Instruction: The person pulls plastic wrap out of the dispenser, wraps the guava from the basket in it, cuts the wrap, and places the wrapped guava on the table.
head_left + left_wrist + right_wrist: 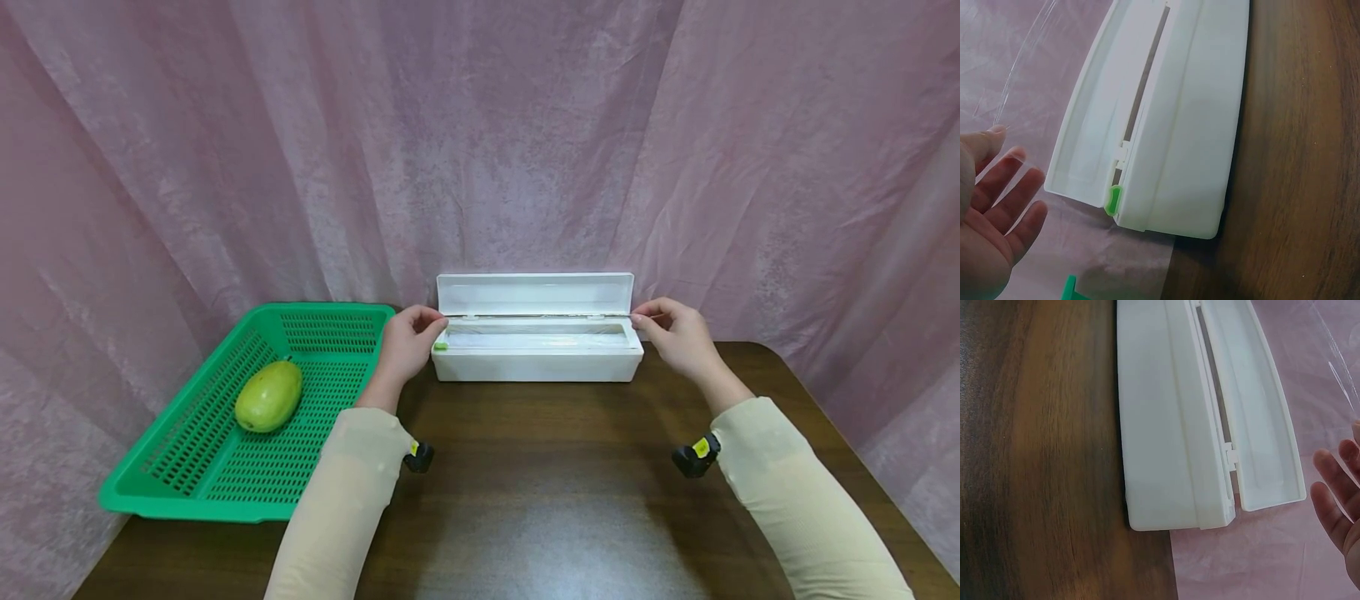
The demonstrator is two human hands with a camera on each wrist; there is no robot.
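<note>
A long white cling film dispenser (536, 369) stands at the back of the table with its lid (535, 293) raised. My left hand (405, 346) is at its left end, beside a small green slide cutter (1114, 200). At the other end is my right hand (678, 337). Between thumb and index finger, each hand pinches a corner of clear cling film (1019, 59). The film's edge stretches between them as a thin shiny line, and both wrist views look through the sheet. The other fingers of both hands are loosely bent.
A green plastic basket (195, 508) stands on the left, next to my left forearm. One yellow-green fruit (268, 397) lies in it. The dark wooden table (540, 500) extends in front of the dispenser. A pink curtain (525, 150) hangs close behind.
</note>
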